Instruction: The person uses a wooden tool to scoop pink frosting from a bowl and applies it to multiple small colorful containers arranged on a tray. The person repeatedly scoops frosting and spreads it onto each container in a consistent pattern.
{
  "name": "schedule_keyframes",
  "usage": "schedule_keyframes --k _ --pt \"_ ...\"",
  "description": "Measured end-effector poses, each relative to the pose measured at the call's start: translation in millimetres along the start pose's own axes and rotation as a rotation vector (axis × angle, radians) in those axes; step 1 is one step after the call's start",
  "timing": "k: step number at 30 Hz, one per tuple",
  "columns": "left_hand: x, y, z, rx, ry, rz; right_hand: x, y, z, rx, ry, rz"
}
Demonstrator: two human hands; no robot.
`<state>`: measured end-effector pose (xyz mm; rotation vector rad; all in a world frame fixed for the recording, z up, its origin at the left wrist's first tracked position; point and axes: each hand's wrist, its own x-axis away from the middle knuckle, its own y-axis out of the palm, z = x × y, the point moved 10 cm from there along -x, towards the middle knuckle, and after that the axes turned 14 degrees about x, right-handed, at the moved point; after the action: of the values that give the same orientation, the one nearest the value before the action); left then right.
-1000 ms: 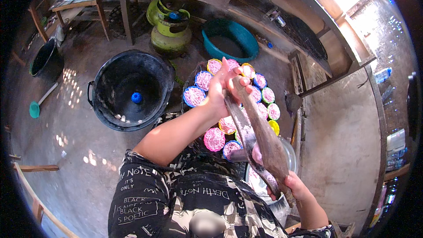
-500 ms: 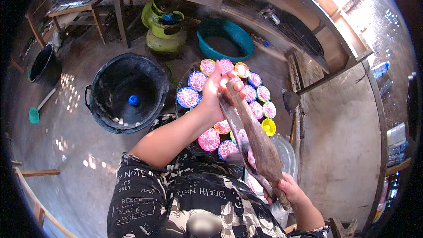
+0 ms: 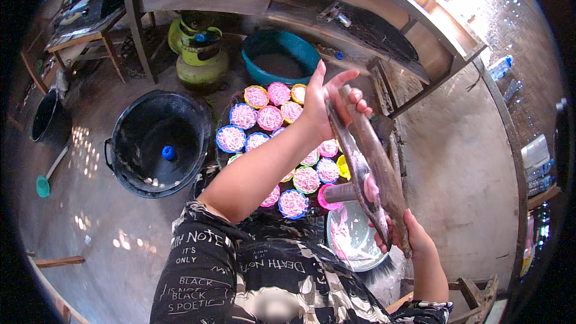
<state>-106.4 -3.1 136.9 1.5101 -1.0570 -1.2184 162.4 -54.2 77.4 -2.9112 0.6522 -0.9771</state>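
Note:
Both my hands hold a worn wooden hand press (image 3: 384, 171), two long pieces lying at a slant and parted by a gap. My left hand (image 3: 330, 99) is at its upper end, some fingers curled round the handle and others stretched out. My right hand (image 3: 417, 235) grips the lower end. Pink dough (image 3: 371, 188) shows between the two pieces. A grey cylinder (image 3: 342, 193) sticks out from the press to the left. Below it a bowl (image 3: 360, 264) holds smeared pink dough. Small colourful moulds filled with pink strands (image 3: 293, 204) stand on a dark round surface beneath my left forearm.
A large black tub (image 3: 159, 144) with a blue knob-like thing in it stands left. Beyond are a green gas cylinder (image 3: 201, 66) and a teal basin (image 3: 264, 75). A wooden bench frame (image 3: 420, 99) runs along the right. A green dipper (image 3: 43, 186) lies far left.
The press and both my hands have shifted right across the view, and the view itself has moved. The bowl of pink dough and the grey cylinder show more plainly now.

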Motion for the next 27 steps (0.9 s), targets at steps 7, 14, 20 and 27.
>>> schedule_keyframes --k 7,14,20,27 --pt "-1.1 -61.7 -11.0 -0.016 0.047 0.106 -0.6 -15.9 27.0 0.045 0.053 0.025" --pt "2.6 -58.3 16.9 -0.063 0.103 0.099 -19.2 -9.0 13.2 0.117 0.012 0.109" --pt "-10.2 -68.6 5.3 -0.034 0.114 0.169 -11.7 -28.3 8.1 0.169 0.051 0.246" --pt "3.7 -80.1 -0.6 -0.044 0.114 0.252 -3.0 -12.5 21.2 0.139 0.050 0.227"
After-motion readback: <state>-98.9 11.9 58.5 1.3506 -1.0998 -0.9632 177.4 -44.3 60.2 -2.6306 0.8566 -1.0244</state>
